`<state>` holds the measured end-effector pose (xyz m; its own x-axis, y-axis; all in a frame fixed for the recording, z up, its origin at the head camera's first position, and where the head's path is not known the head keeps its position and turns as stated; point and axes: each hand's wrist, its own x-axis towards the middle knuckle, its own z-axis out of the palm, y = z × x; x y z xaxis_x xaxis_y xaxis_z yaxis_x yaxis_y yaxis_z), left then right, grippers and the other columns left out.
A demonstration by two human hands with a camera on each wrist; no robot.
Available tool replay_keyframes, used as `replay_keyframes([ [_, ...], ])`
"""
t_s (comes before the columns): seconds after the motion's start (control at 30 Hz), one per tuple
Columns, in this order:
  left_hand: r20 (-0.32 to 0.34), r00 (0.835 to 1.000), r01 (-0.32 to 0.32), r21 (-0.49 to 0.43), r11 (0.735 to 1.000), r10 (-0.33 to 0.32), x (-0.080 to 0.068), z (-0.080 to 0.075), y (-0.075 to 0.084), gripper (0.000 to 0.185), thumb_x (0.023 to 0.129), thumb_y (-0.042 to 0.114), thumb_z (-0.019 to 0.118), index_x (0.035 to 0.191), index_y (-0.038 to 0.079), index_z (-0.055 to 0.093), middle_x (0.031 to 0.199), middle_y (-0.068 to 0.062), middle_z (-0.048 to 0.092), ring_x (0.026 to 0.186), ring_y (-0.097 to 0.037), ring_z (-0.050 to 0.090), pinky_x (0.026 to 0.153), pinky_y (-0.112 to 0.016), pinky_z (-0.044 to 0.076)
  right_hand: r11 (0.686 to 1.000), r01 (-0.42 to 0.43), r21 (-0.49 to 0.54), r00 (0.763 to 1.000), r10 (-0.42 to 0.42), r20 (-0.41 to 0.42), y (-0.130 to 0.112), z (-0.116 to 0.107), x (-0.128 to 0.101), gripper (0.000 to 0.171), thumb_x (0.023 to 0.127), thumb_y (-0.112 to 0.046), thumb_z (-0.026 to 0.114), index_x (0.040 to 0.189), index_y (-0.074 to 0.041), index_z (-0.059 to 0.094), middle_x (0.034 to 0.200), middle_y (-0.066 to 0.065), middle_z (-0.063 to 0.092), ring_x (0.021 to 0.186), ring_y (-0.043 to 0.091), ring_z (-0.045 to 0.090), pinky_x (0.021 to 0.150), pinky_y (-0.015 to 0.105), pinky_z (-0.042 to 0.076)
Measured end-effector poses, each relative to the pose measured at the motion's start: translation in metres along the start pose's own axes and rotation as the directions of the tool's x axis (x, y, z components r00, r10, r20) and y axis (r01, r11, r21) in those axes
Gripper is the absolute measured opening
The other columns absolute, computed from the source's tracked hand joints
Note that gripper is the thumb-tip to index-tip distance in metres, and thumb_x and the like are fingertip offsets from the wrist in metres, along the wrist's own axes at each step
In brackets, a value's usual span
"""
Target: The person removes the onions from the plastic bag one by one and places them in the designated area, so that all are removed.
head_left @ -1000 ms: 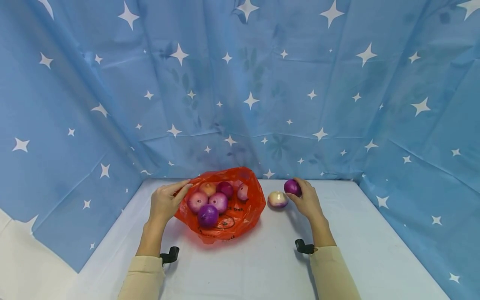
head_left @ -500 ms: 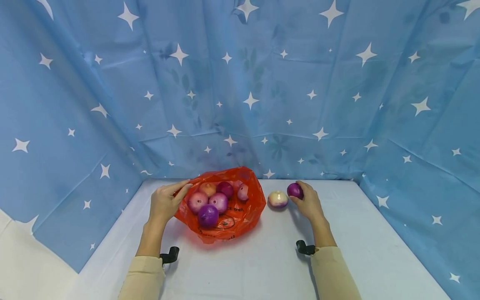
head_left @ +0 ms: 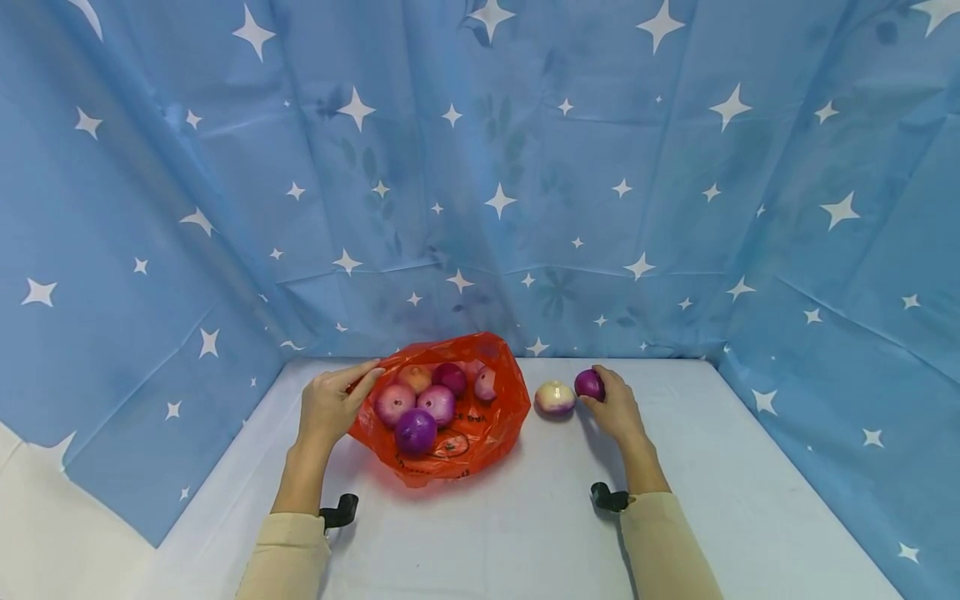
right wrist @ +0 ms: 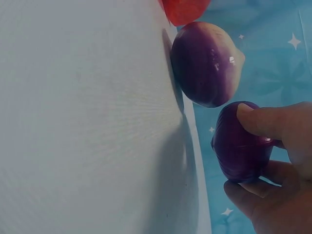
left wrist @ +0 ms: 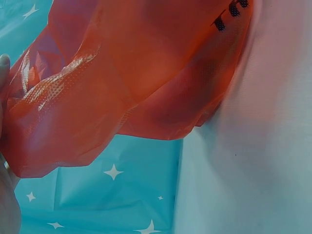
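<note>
Onions sit in the orange bag [head_left: 457, 417], and the left hand [head_left: 330, 406] holds the bag's rim at its left side, fingers curled over the thin plastic so the mouth is open. Compared with one second ago, this hand and the bag are in the same place; nothing moves there. Inside the bag, just right of the left hand, I count about six onions, among them a dark purple one [head_left: 416, 431] at the front and pinker ones behind it.

On the front of the bag there is black print [head_left: 450, 444], and the left wrist view also shows some black marks [left wrist: 226, 17], but the letters are too crumpled and small to read. I see no other brand or label.

Between the bag and the right hand, a pale onion [head_left: 555, 398] lies on the white bench [head_left: 525, 533], apart from the bag. The right hand [head_left: 618, 410] grips a small purple onion [head_left: 589, 384] between thumb and fingers. During the last second this hand has come lower and slightly to the right, so the purple onion is now close to the bench, just beside the pale onion. In my judgement it is being set down next to the pale one; the right wrist view shows the fingers closed around it.
</note>
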<state>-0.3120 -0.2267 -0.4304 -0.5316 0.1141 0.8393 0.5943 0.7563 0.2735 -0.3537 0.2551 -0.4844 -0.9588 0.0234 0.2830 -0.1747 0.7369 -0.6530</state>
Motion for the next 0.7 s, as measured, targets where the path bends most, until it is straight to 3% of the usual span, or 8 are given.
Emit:
replay_keyframes([
  [0.7,-0.010,1.000,-0.007,0.008,1.000,0.007,-0.0005,-0.0005,-0.0003,0.030,0.083,0.012,0.087,0.113,0.013,0.083,0.101,-0.012,0.081,0.083,-0.036,0.078,0.068,-0.049,0.063,0.999,-0.037,-0.015,0.995,0.038,0.097,0.0078,0.0089,0.0008,0.067,0.101,-0.005,0.063,0.158,0.008,0.030,0.161,0.035,0.033,0.150,0.054,0.031,0.124,0.065,0.025],
])
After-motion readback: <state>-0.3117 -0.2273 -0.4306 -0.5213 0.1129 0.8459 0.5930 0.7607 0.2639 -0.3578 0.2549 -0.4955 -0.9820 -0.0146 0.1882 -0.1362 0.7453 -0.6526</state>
